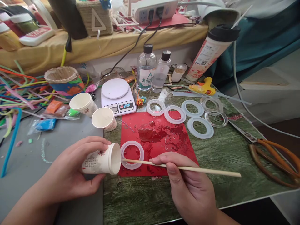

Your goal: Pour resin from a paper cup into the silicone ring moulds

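Observation:
My left hand [77,165] is wrapped round a paper cup [98,161], which is tipped on its side with its mouth to the right. A wooden stick [206,170] is pinched in my right hand [187,184], its thin tip near the cup's rim. Under that tip lies a translucent ring mould [132,142] on a red sheet [157,118], whose middle is wet and shiny. More ring moulds [200,128] rest at the sheet's back edge and to its right. Whether anything flows from the cup is too small to tell.
Two paper cups [103,118] stand behind my left hand, beside a white scale [118,95]. Clear bottles [146,70] and a tall tumbler [206,56] are at the back. Scissors [274,156] lie right, a yellow glue gun [206,86] back right, coloured pipe cleaners [18,90] left.

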The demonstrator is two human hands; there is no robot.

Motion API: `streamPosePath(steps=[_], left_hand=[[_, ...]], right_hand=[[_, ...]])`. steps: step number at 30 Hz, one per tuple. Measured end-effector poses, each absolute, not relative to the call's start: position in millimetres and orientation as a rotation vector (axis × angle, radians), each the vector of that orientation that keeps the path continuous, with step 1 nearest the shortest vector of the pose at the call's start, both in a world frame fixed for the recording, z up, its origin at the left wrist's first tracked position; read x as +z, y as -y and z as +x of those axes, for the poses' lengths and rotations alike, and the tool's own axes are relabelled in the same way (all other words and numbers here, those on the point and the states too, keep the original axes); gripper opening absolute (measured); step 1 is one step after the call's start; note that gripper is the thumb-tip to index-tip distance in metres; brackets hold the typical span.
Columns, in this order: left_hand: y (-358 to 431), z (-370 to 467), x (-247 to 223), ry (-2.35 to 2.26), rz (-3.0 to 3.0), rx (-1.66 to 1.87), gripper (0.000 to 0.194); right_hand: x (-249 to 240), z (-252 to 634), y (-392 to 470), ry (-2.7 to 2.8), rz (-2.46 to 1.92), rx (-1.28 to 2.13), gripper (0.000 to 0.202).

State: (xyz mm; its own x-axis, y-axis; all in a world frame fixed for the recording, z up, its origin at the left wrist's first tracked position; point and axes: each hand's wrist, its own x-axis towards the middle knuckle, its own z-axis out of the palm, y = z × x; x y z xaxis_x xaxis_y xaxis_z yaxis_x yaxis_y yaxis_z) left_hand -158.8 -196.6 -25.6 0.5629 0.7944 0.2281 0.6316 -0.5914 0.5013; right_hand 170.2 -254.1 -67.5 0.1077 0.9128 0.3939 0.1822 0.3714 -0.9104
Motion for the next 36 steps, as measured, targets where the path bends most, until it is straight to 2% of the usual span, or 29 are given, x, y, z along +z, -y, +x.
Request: streamPosePath(steps=[11,18,36], left_hand=[[195.0,-155.0,-22.2,-1.138,2.481,0.644,0.045],[191.1,-150.0,-15.4,-1.120,2.543,0.615,0.043],[193.1,-145.8,-13.4,-1.113,2.509,0.660,0.044]], right_hand=[[-51.0,180.8,249.9,1.626,-0.829,0.762,0.035],[-36.6,183.4,246.0,1.730,-0.714,0.778,0.030],[-31.5,189.4,252.1,1.682,-0.776,0.793,0.027]])
